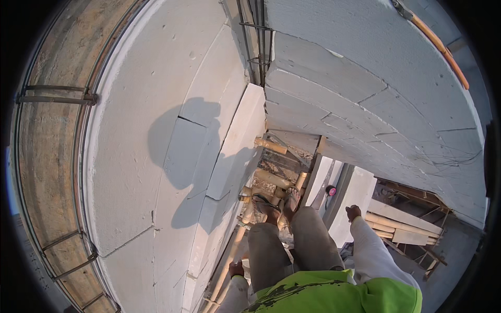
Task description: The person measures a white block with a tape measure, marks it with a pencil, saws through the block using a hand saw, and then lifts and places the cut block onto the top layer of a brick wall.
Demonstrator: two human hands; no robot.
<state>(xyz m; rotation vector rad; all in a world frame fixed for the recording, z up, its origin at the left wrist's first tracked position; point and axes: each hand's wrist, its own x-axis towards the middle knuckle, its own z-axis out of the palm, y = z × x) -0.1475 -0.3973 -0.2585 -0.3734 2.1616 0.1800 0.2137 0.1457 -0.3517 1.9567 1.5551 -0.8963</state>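
Observation:
My right hand (353,213) is curled into a fist beside a pale block (359,195), with nothing visible in it. Low at my left side, my left hand (236,268) hangs with its fingers curled, nearest to a long bamboo pole (235,250). No object shows in its fingers. A small round black and pink thing (331,191), perhaps a tape measure, rests on the boards and blocks left of my right hand. My feet (291,203), in sandals, stand on bamboo poles (272,179).
A pale block wall (135,156) rises at my left, and another block wall (334,73) meets it near a rebar cage (255,31). More rebar (57,96) runs past a timber board at far left. An orange-handled tool (438,44) lies atop the right wall. Scaffold planks (407,216) sit lower right.

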